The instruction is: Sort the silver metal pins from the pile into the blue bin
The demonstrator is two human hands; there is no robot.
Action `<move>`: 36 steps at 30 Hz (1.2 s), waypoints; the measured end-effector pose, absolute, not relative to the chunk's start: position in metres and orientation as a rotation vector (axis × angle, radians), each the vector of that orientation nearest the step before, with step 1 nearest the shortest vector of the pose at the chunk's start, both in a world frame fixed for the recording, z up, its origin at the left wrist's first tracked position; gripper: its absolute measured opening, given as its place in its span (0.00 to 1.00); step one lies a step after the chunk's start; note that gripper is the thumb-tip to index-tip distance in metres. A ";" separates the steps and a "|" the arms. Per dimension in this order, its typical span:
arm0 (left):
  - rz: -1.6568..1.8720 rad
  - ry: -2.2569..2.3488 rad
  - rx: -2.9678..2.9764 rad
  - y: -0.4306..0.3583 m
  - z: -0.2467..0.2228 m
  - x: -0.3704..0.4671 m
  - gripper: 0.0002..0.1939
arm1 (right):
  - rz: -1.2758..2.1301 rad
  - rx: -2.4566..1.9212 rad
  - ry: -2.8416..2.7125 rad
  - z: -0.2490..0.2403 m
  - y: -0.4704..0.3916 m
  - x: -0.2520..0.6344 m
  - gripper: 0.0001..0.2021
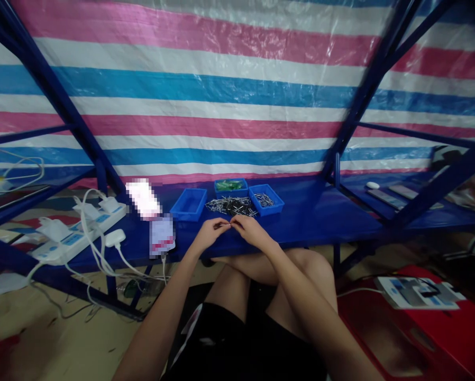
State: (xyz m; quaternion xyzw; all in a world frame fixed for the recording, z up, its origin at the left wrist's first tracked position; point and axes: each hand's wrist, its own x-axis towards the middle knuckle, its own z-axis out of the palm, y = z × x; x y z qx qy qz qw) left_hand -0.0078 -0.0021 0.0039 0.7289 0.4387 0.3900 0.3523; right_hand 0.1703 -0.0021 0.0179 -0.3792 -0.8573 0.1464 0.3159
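Note:
My left hand (212, 233) and my right hand (246, 228) meet at the fingertips over the front of the blue table. The fingers of both are pinched, and between them is a small thin piece, too small to name. Just behind the hands lies a pile of black and silver thin parts (233, 206). To its left is a blue tray (190, 205) with nothing visible inside. A second blue tray behind the pile holds green pieces (229, 184). At the right, another tray holds small silver parts (264, 199).
White power strips (79, 233) with plugs and tangled cables lie at the left, beside a pixelated bright object (143, 199). Blue metal posts rise on both sides. Phones (386, 198) lie at the right. A red surface (459, 328) with another power strip (420, 292) stands lower right.

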 end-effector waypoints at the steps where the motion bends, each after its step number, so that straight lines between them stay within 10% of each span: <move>1: 1.028 1.142 1.882 -0.002 0.004 -0.008 0.14 | 0.389 -1.014 -2.255 0.016 -0.002 0.169 0.07; 36: 1.043 1.158 1.906 0.003 -0.002 -0.012 0.16 | 0.322 -1.199 -2.235 0.018 0.004 0.175 0.09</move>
